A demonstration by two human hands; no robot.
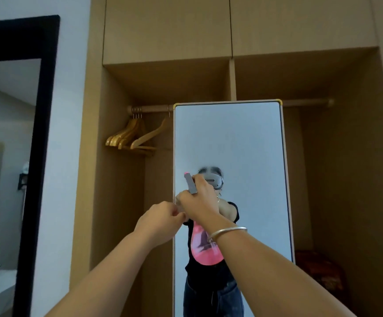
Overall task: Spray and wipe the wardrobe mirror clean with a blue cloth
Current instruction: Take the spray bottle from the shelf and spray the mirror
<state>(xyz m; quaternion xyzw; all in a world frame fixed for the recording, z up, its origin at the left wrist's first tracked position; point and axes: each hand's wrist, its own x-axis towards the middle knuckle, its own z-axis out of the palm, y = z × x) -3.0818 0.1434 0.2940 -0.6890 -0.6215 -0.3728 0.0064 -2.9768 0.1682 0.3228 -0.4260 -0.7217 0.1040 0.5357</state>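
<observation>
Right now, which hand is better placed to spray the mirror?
Right. The right hand already grips the spray head, raised with its nozzle toward the mirror. The left hand pinches beside it, apparently at the bottle neck.

Both arms stretched forward and up toward frame centre; right hand (199, 197) curled around a grey spray head, left hand (160, 218) just beside it, fingers curled, pinching something unclear.
</observation>
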